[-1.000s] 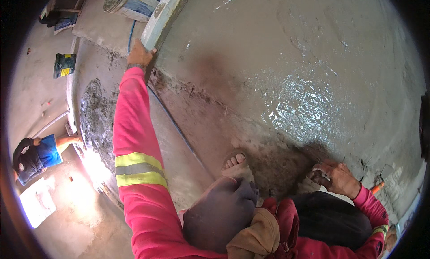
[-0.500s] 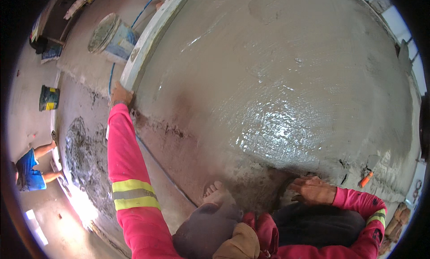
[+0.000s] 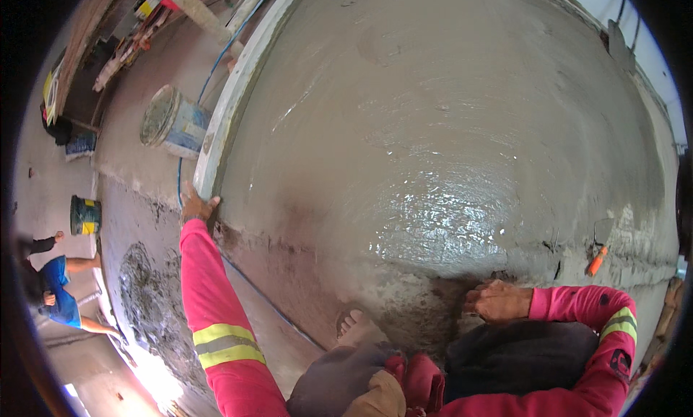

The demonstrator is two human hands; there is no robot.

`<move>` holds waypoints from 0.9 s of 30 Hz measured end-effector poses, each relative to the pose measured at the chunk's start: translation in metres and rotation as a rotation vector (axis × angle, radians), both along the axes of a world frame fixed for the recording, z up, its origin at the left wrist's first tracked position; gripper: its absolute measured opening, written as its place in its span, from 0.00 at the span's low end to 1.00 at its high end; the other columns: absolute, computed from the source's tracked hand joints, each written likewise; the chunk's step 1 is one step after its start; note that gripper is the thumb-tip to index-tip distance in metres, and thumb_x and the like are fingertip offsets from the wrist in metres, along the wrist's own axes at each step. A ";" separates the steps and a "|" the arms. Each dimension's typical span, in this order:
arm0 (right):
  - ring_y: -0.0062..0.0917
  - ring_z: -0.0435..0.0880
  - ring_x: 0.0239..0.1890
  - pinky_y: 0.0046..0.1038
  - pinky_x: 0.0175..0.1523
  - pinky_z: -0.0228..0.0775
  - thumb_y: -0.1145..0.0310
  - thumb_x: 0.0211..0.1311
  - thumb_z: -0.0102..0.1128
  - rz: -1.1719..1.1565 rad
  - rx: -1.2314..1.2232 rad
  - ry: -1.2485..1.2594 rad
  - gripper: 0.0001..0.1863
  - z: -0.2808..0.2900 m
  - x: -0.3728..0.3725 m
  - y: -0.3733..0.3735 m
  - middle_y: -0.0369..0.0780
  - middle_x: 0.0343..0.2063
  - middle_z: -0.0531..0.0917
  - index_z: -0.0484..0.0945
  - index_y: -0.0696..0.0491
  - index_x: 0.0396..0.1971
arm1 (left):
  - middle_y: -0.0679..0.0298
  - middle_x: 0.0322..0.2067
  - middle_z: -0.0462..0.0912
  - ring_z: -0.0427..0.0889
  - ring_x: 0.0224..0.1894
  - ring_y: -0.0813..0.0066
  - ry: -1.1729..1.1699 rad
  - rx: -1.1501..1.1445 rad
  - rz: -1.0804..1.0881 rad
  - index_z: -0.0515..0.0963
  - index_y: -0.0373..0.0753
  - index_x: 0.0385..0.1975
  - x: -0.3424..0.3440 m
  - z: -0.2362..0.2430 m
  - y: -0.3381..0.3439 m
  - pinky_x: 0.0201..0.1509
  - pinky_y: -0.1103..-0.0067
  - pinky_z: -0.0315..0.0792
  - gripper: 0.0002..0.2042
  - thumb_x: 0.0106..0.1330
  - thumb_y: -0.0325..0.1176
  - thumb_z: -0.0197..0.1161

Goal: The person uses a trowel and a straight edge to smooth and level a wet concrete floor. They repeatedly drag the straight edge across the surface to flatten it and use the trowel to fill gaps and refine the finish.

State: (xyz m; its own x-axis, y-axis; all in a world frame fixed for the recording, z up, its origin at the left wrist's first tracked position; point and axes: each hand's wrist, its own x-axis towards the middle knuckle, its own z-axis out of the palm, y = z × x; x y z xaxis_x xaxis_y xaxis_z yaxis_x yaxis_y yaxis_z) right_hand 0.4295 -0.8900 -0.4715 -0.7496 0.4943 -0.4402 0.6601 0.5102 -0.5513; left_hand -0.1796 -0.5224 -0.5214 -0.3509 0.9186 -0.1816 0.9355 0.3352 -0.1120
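At the left edge of a wet grey cement surface (image 3: 375, 114), my left hand (image 3: 198, 204) grips the near end of a long pale board (image 3: 225, 121). Its thumb lies toward the wet cement. My right hand (image 3: 499, 301) is closed in a curl at the surface's near edge, just above my dark-clothed knee (image 3: 516, 356). What its fingers hold, if anything, is hidden. To its right a trowel with an orange handle (image 3: 597, 261) rests on the cement; its blade is hard to make out.
A white bucket (image 3: 184, 125) stands left of the board, with a blue hose (image 3: 216, 63) running past it. Farther left are a dark bucket (image 3: 85, 215), a heap of wet mortar (image 3: 144, 287) and a person in blue shorts (image 3: 59, 291). My bare foot (image 3: 359, 327) is below.
The view has shifted, showing more of the far left and of the other person. My left hand stays at the board's end, its thumb now showing more. My right hand remains by the near edge.
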 end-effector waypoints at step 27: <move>0.37 0.83 0.31 0.37 0.39 0.74 0.51 0.55 0.57 -1.304 0.088 -0.067 0.21 -0.003 0.204 0.188 0.45 0.26 0.84 0.83 0.57 0.27 | 0.60 0.31 0.84 0.81 0.28 0.77 -0.841 -0.101 0.036 0.80 0.32 0.37 0.158 0.079 -0.065 0.28 0.80 0.72 0.18 0.60 0.43 0.64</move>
